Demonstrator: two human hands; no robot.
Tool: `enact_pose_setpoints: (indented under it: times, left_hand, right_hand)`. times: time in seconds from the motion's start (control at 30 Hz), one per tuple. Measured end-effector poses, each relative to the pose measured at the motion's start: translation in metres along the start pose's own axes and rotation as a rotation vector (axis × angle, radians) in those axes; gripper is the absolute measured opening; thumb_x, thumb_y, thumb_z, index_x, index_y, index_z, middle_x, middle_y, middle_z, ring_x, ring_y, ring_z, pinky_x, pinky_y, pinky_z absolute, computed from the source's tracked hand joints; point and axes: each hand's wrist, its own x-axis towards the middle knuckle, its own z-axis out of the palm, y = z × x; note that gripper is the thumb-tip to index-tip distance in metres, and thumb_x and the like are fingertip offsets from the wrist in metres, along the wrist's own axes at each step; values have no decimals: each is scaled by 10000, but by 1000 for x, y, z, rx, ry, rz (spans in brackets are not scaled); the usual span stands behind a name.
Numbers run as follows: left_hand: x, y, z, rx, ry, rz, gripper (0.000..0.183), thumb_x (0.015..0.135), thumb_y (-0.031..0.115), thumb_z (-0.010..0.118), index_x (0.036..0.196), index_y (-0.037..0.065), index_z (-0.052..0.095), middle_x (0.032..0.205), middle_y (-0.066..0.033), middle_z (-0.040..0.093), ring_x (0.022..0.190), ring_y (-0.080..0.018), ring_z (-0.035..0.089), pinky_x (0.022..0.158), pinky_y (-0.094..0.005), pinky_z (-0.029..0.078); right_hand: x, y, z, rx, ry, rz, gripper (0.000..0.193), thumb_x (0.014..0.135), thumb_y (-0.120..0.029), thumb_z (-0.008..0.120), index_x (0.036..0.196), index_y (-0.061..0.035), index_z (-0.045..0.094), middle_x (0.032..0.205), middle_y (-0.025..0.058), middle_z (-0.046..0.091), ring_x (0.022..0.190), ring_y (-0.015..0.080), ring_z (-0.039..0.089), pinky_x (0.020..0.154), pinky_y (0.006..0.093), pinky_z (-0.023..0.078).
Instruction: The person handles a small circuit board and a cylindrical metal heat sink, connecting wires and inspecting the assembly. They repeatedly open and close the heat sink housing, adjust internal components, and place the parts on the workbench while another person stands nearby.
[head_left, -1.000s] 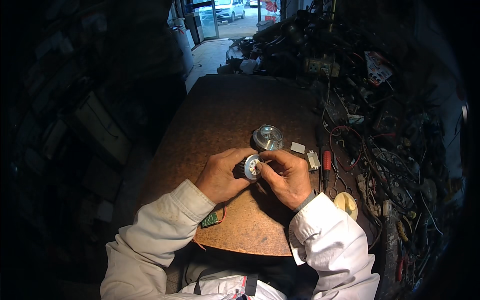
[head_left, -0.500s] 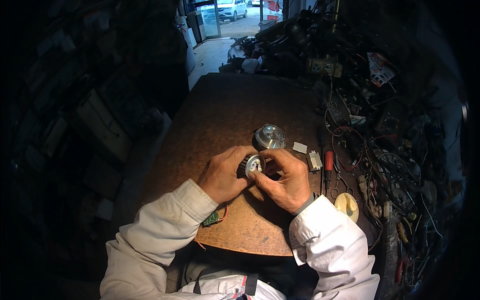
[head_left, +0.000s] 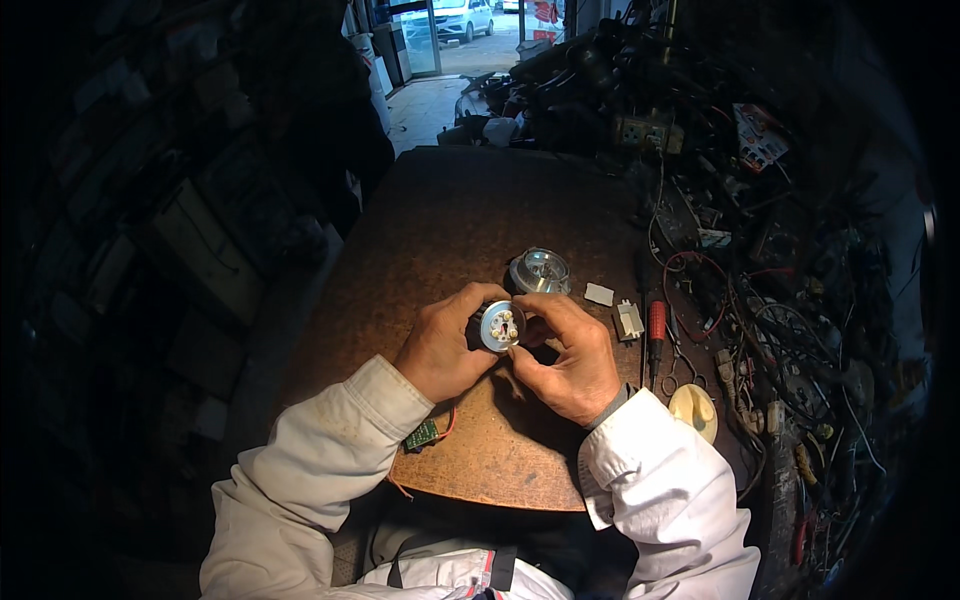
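Over the near part of the table, my left hand [head_left: 450, 340] is wrapped round a small LED lamp body [head_left: 492, 336]. It has a dark ribbed side and a pale round face with several yellowish LEDs. That face is turned up toward me. My right hand [head_left: 572, 360] has its thumb and forefinger pinched at the lamp's right rim; the other fingers curl beneath. Just beyond the hands lies a round, clear and silvery lamp part [head_left: 541, 272]. A green circuit board [head_left: 422, 434] with a red wire sits beside my left cuff.
Right of my hands are a white flat piece [head_left: 599, 294], a small white box [head_left: 628, 321], a red-handled screwdriver [head_left: 656, 330], scissors [head_left: 684, 375] and a cream-coloured dish [head_left: 694, 412]. Tangled wires [head_left: 790, 350] crowd the right side. A dark-clothed person [head_left: 350, 130] stands beyond the table's far left.
The lamp has turned so its LED face shows more fully. My right thumb has shifted from the face to the rim. The person at the back left has come further into view.
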Motion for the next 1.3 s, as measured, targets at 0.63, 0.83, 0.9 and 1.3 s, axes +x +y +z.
enact_pose_setpoints:
  times: [0.63, 0.83, 0.9, 1.3]
  left_hand:
    - [1, -3, 1, -43, -39, -69, 517, 843, 49, 878, 1298, 52, 631, 1146, -170, 770, 1085, -319, 777, 893, -401, 631]
    - [0, -4, 2, -37, -35, -63, 524, 850, 48, 868, 1317, 44, 630, 1154, -181, 768, 1095, -325, 775, 900, -407, 626]
    - [1, -2, 2, -50, -33, -79, 534, 847, 46, 868, 1325, 43, 631, 1164, -185, 768, 1102, -326, 774, 906, -405, 626]
    - [1, 3, 0, -88, -49, -145, 603, 763, -35, 867, 1325, 9, 652, 1202, -138, 759, 1130, -223, 743, 980, -354, 599]
  right_hand:
    - [1, 0, 0, 60, 19, 29, 409, 859, 2, 776, 1258, 55, 701, 1119, 169, 741, 894, 216, 769, 745, 324, 619]
    - [1, 2, 2, 68, 34, 3, 410, 845, -14, 791, 1242, 45, 710, 1096, 175, 750, 861, 229, 775, 719, 339, 623]
    - [1, 3, 2, 57, 39, -4, 417, 839, -25, 811, 1239, 42, 711, 1100, 174, 750, 870, 231, 775, 730, 339, 625]
    - [1, 1, 2, 55, 17, 30, 477, 838, -86, 874, 1267, 42, 708, 1136, 199, 751, 971, 268, 775, 810, 359, 637]
